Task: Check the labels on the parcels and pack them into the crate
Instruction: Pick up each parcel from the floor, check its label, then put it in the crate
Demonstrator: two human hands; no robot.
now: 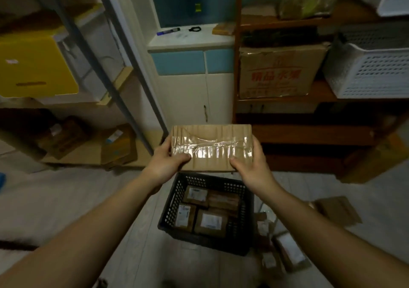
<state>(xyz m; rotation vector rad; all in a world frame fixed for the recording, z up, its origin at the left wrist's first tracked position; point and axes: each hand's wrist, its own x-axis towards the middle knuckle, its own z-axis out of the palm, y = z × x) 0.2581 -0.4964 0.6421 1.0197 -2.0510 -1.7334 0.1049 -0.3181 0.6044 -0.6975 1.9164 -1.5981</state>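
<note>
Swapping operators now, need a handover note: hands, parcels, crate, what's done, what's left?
Left hand and right hand each grip one end of a flat brown cardboard parcel sealed with clear tape, held above the black perforated plastic crate. No label shows on its taped face.
Done: several labelled brown parcels lie in the crate.
Left: find and check this parcel's label, pack it, then the loose parcels on the floor right of the crate.

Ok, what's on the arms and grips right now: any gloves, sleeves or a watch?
Nothing worn that shows. The left grip and right grip are bare hands, with no gloves and no rings visible. The left forearm and right forearm are uncovered to the frame edge: no sleeve, watch or band at the wrists.
</note>
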